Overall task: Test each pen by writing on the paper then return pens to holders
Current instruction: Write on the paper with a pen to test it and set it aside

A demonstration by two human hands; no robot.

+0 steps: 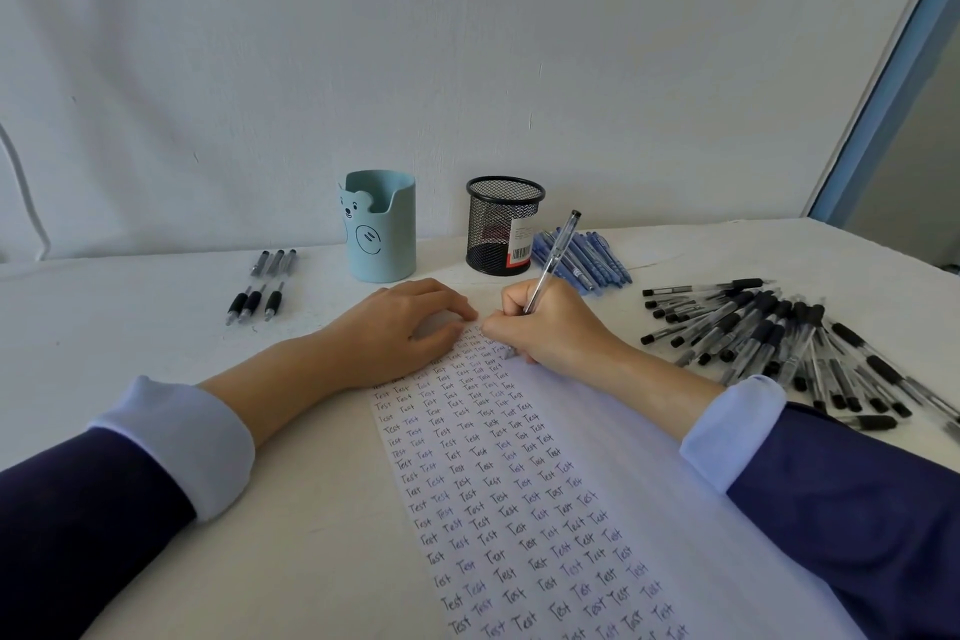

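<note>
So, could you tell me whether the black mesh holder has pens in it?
Apparently empty: no pen rises above the rim of the black mesh holder, and none shows through its mesh.

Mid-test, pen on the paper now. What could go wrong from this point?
1. The pen gripped in the right hand has its tip near the far edge of the paper; a stroke may run onto the table.
2. The right sleeve lies close beside the loose pile of black pens; a sweep of the arm could scatter them.
</note>
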